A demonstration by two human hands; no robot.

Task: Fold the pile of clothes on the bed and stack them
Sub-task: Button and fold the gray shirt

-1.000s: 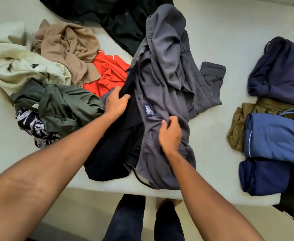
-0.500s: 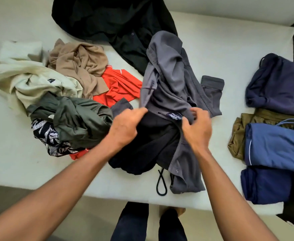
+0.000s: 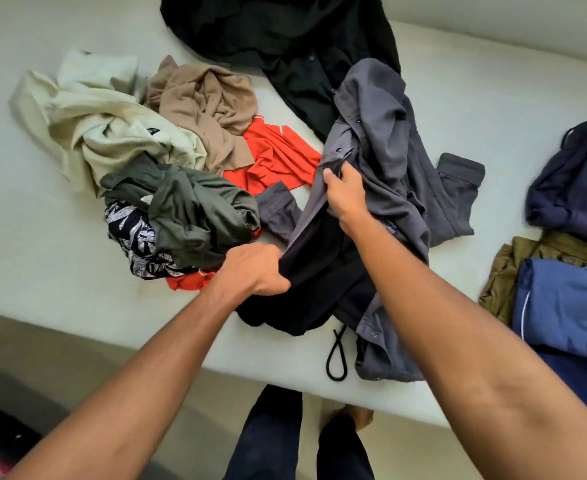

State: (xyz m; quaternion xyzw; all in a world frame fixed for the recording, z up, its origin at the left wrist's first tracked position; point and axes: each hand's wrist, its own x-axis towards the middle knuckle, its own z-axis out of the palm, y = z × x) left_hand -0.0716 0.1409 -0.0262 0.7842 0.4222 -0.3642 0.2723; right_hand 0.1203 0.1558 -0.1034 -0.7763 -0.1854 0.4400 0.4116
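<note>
While the left hand [image 3: 254, 270] curls its fingers tight together round a bunched fold of the black garment [image 3: 320, 292], the right hand [image 3: 345, 194], at 1 o'clock from it, pinches the buttoned edge of the grey shirt [image 3: 382, 133] between thumb and curled fingers, lifting that edge off the dark cloth beneath. From the right hand the grey shirt runs up towards 12 o'clock and down towards 5 o'clock, draped over the black garment as far as the near edge of the bed [image 3: 42, 265]; 1 cuff [image 3: 462, 171] lies at 3 o'clock of the right hand and another cuff [image 3: 278, 209] at 9 o'clock. A black drawstring [image 3: 337, 355] loops over the bed's near edge at 6 o'clock of the right hand. Just beside the left hand, at 10 o'clock, sits a crumpled olive garment [image 3: 195, 206], on top of a black-and-white patterned piece [image 3: 129, 233]. Further out, between 10 and 12 o'clock, lie an orange-red garment [image 3: 274, 154], a tan garment [image 3: 202, 98] and a cream garment [image 3: 105, 126], all unfolded and touching. A black shirt [image 3: 285, 36] spreads at 12 o'clock, its lower part under the grey shirt. Well apart at 3 o'clock, by the bed's right edge, lie the folded pieces: a navy garment [image 3: 576, 181] farthest, then a blue garment [image 3: 569, 306] resting on a brown-olive one [image 3: 503, 278] and on a dark blue one [image 3: 576, 379].
</note>
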